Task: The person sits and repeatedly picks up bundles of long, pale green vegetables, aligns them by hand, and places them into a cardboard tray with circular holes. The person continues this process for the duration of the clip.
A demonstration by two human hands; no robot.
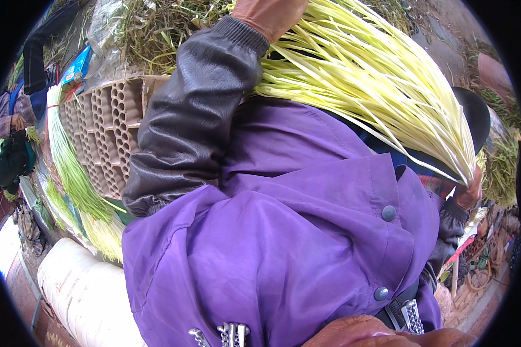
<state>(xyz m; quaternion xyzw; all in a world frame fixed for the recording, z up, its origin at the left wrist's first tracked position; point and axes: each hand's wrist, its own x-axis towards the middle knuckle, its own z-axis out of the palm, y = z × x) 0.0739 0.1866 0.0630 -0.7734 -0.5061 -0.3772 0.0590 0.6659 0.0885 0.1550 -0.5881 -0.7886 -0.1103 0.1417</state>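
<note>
A large bundle of long yellow leaves, like blanched chives [373, 82], fans across in front of my purple garment. Its pale, narrow ends are gathered in my right hand [471, 191], closed around them at the right side. My left hand [269, 17] lies at the top edge of the view, against the loose leaf ends; its fingers are cut off by the frame, so its grip cannot be told. Another bundle, green and white [71, 160], tied with a red band near its pale end, leans against stacked hollow bricks [102, 130] on the left.
Dry plant scraps [156, 34] are heaped beyond my left sleeve, with more at the right. A large white wrapped bulk [84, 295] is at lower left, near more pale leaves [102, 234]. At far left another person's hand [17, 122] shows beside a dark bag.
</note>
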